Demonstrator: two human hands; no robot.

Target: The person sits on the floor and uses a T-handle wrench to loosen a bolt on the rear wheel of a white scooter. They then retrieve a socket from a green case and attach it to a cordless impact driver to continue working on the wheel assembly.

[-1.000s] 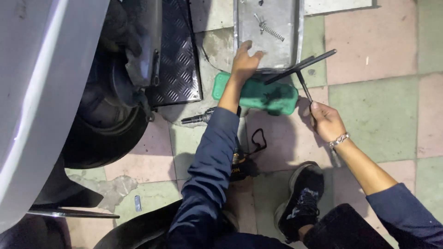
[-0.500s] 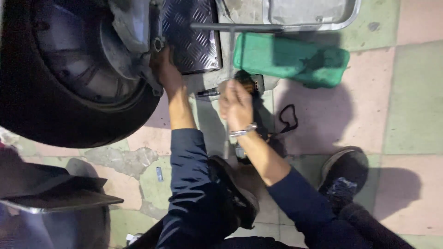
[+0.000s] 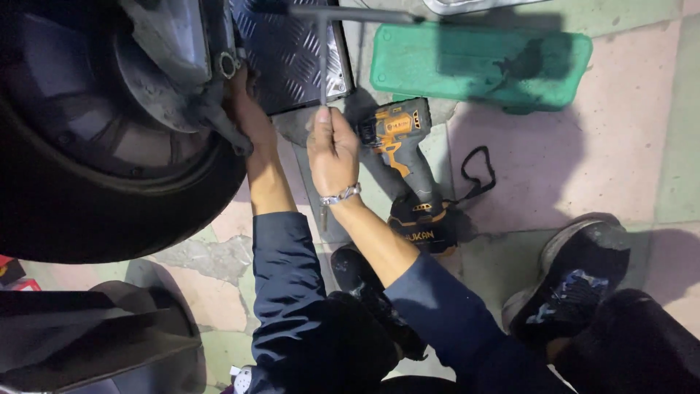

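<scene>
T-handle wrench (image 3: pixel 323 55): a dark steel tool with a long straight shaft and a crossbar at its far end, standing out from the right hand (image 3: pixel 332 149), which is closed in a fist round the near end of the shaft. The shaft runs away from the hand over a black checker-patterned plate (image 3: pixel 288 55), and the crossbar lies across the top of that plate, reaching toward a flat green plastic tray (image 3: pixel 481 66) on the floor. A metal bracelet (image 3: pixel 340 195) sits on the right wrist.

The left hand (image 3: pixel 248 109) is pressed against the grey metal parts (image 3: pixel 182 66) beside the wheel hub, fingers curled on a dark bracket there; whether it grips anything loose cannot be told. A large black tyre (image 3: pixel 95 219) fills the left of the view.

Just right of the right hand, an orange and black cordless drill (image 3: pixel 401 157) lies on the tiled floor (image 3: pixel 627 146), its battery pack toward the person and a black wrist loop (image 3: pixel 477 175) trailing beside it. The drill's body carries a small dark label patch on the orange casing, and the battery has pale lettering on its black side. A black shoe (image 3: pixel 569 284) rests at the lower right. Both arms wear dark blue sleeves (image 3: pixel 292 292).
</scene>
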